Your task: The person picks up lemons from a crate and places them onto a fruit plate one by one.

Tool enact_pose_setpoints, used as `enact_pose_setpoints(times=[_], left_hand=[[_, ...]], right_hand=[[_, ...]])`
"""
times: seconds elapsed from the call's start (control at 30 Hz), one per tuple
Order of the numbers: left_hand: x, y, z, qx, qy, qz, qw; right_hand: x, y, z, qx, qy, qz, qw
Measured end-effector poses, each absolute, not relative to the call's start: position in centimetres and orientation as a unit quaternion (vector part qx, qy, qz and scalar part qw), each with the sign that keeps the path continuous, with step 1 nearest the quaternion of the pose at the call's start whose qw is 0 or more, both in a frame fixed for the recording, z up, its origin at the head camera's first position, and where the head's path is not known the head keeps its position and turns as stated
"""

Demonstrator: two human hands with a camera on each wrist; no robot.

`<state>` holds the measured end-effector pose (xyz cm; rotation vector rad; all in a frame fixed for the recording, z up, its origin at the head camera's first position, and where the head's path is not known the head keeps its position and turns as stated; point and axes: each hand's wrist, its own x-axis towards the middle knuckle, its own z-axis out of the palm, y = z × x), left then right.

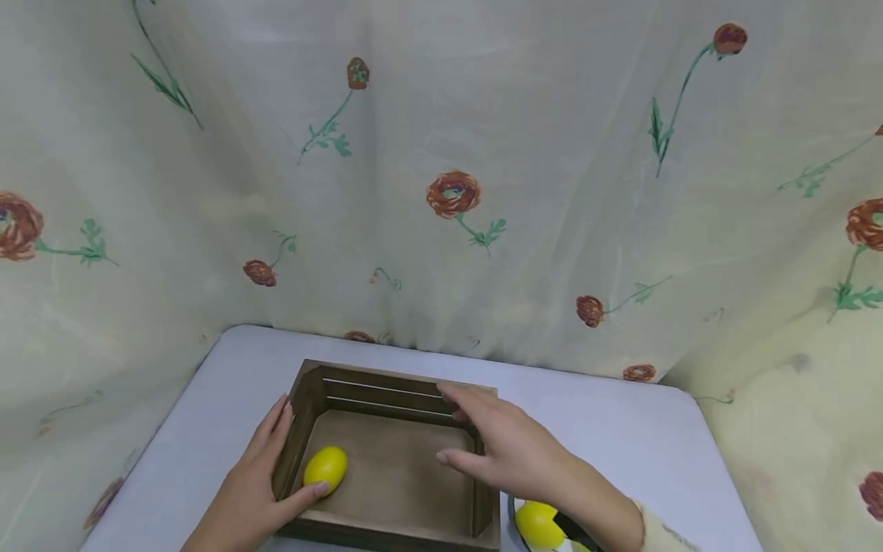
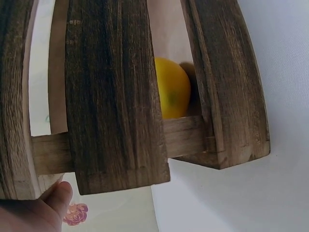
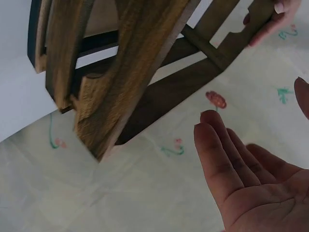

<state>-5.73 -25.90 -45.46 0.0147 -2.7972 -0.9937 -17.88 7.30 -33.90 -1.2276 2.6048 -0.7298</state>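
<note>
A dark wooden crate [image 1: 393, 395] stands on a white table [image 1: 621, 437]. A yellow lemon [image 1: 326, 468] lies inside it at the front left. My left hand [image 1: 265, 475] holds the crate's left wall, fingers along the outside and thumb hooked over the rim beside the lemon. Through the slats, the left wrist view shows the lemon [image 2: 171, 89] behind the crate [image 2: 111, 96]. My right hand [image 1: 510, 448] hovers over the crate's right wall with its fingers straight. In the right wrist view that hand [image 3: 241, 183] is open, palm up, apart from the crate [image 3: 125, 63].
A second yellow, lemon-like thing [image 1: 538, 525] sits on something dark by my right wrist, just right of the crate. A flowered pale curtain [image 1: 483, 153] hangs close behind and on both sides of the table. Bare tabletop lies right of and behind the crate.
</note>
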Motion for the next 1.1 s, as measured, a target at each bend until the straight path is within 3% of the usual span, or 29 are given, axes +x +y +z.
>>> enact_pose_setpoints(times=[0.43, 1.1], left_hand=[[-5.9, -25.9, -45.3, 0.0, -0.938, -0.332, 0.096], [-5.9, -25.9, -45.3, -0.001, -0.936, -0.339, 0.094]], right_hand=[[-20.1, 1.8, -34.0, -0.485, 0.849, -0.168, 0.126], [-20.4, -7.8, -39.9, -0.51, 0.843, -0.091, 0.143]])
